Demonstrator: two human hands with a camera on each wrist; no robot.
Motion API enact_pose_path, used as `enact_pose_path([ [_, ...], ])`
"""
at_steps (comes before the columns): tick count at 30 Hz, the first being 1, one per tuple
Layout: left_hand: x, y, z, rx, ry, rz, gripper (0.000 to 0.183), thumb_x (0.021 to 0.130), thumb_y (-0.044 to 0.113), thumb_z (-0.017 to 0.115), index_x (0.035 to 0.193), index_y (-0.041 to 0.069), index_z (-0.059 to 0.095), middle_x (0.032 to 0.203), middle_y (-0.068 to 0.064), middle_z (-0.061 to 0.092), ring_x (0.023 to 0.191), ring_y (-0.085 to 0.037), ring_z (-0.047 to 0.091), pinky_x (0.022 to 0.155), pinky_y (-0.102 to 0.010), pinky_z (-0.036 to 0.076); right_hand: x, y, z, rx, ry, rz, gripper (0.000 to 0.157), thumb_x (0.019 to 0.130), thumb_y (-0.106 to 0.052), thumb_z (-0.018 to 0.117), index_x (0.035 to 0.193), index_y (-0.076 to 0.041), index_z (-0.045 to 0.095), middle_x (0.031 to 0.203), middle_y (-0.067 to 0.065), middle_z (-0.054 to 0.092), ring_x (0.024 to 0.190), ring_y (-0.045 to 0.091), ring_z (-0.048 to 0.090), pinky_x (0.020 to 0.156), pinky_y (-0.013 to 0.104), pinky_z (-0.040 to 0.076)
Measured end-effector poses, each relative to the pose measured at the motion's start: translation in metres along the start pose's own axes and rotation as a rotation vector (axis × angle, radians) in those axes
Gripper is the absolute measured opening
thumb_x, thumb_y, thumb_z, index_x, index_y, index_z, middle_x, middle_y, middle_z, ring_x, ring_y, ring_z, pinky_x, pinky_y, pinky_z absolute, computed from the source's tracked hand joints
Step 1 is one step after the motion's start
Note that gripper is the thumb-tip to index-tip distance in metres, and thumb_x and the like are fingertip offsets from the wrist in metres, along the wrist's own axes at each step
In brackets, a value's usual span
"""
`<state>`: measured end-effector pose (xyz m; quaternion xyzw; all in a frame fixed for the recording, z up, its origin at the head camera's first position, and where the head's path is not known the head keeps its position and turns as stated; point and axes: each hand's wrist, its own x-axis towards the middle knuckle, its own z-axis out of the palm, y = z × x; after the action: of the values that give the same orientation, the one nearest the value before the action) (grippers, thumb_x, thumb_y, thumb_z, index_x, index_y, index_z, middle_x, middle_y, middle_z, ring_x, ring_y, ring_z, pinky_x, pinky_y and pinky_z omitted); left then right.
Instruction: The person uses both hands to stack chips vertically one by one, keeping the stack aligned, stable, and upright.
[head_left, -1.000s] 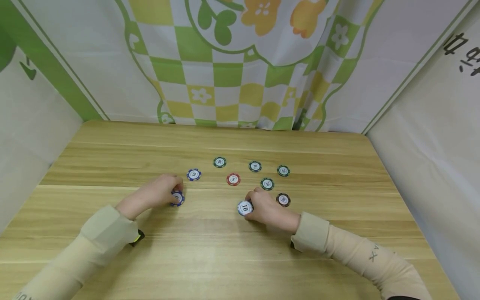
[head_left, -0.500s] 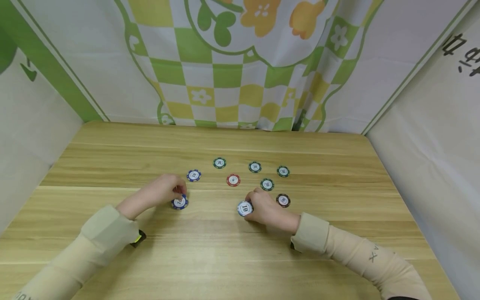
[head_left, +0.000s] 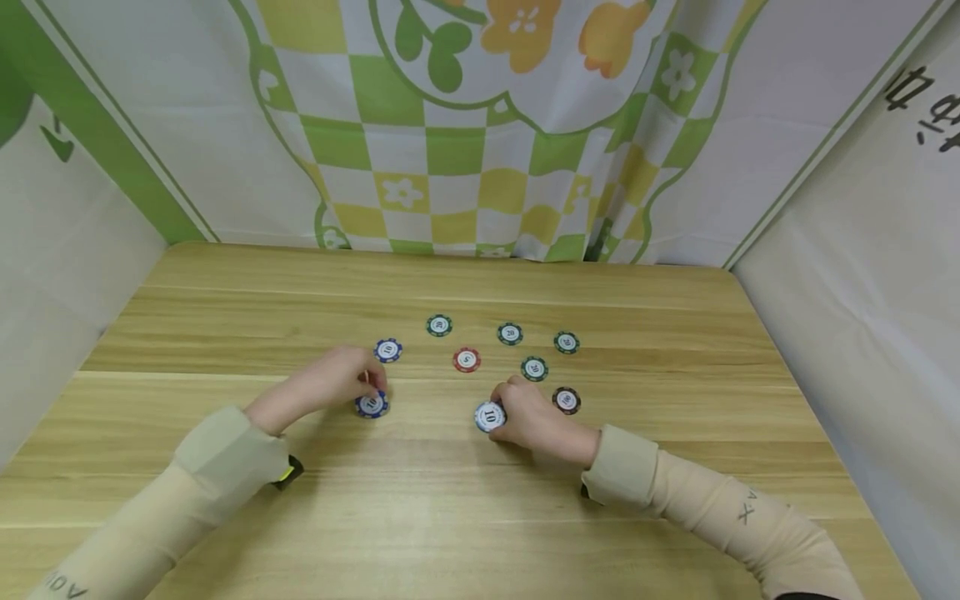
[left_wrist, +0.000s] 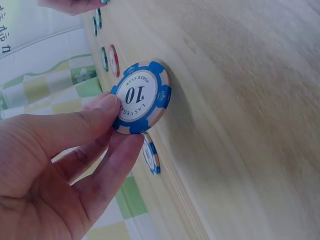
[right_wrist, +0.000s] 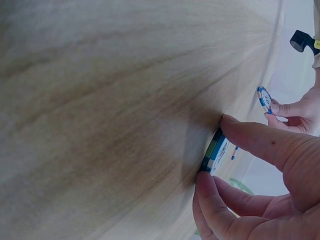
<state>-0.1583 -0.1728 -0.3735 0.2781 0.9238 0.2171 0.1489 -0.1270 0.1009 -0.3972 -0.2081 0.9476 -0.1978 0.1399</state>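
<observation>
My left hand (head_left: 330,382) pinches a blue poker chip (left_wrist: 140,95) marked 10 between thumb and fingers. That chip is held off the wood, its printed face showing. To the right, my right hand (head_left: 540,421) grips a pale blue poker chip (head_left: 490,417), also marked 10, by its edges. In the right wrist view its rim (right_wrist: 212,150) sits low at the tabletop, between thumb and fingertips; whether another chip lies beneath it I cannot tell. A second blue chip (head_left: 387,350) lies flat just beyond my left hand.
Green chips marked 20 (head_left: 439,325) lie scattered further back, with a red chip (head_left: 467,360) among them. A dark chip (head_left: 566,401) lies beside my right hand. The wooden table (head_left: 420,517) meets a checked curtain (head_left: 450,150) behind and pale cloth at both sides.
My left hand has moved right with the blue chip, toward my right hand, and more of the chip's face shows. My right hand and the loose chips have stayed put.
</observation>
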Motion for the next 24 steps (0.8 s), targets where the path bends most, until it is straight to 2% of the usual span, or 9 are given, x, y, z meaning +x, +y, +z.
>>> enact_pose_path([
  [8, 0.009, 0.004, 0.005, -0.016, -0.02, 0.051, 0.006, 0.076, 0.003, 0.069, 0.079, 0.007, 0.072, 0.077, 0.0, 0.067, 0.07, -0.012, 0.061, 0.062, -0.024, 0.05, 0.0, 0.0, 0.0, -0.015, -0.003, 0.006, 0.039, 0.068, -0.015, 0.079, 0.098, 0.003, 0.062, 0.087, 0.009, 0.054, 0.078, 0.018, 0.052, 0.068, 0.028, 0.048],
  [13, 0.015, 0.01, 0.008, -0.019, -0.023, 0.043, 0.006, 0.078, 0.004, 0.068, 0.081, 0.007, 0.072, 0.079, -0.001, 0.068, 0.071, -0.012, 0.061, 0.062, -0.024, 0.051, 0.0, 0.0, 0.0, -0.017, -0.003, 0.006, 0.039, 0.068, -0.015, 0.079, 0.099, 0.003, 0.062, 0.088, 0.009, 0.055, 0.078, 0.017, 0.052, 0.068, 0.027, 0.048],
  [19, 0.023, 0.017, 0.011, -0.024, -0.015, 0.102, 0.005, 0.077, 0.003, 0.069, 0.08, 0.006, 0.072, 0.077, -0.001, 0.067, 0.071, -0.012, 0.061, 0.061, -0.022, 0.05, -0.001, 0.0, 0.0, -0.015, -0.004, 0.0, 0.04, 0.069, -0.016, 0.079, 0.099, 0.004, 0.062, 0.088, 0.009, 0.054, 0.079, 0.018, 0.052, 0.068, 0.028, 0.048],
  [24, 0.029, 0.024, 0.016, -0.039, -0.012, 0.112, 0.005, 0.077, 0.005, 0.07, 0.08, 0.007, 0.073, 0.077, -0.001, 0.067, 0.07, -0.01, 0.06, 0.06, -0.02, 0.05, -0.001, 0.0, -0.001, -0.022, -0.004, -0.008, 0.04, 0.069, -0.016, 0.079, 0.099, 0.004, 0.062, 0.088, 0.009, 0.055, 0.079, 0.018, 0.052, 0.068, 0.028, 0.048],
])
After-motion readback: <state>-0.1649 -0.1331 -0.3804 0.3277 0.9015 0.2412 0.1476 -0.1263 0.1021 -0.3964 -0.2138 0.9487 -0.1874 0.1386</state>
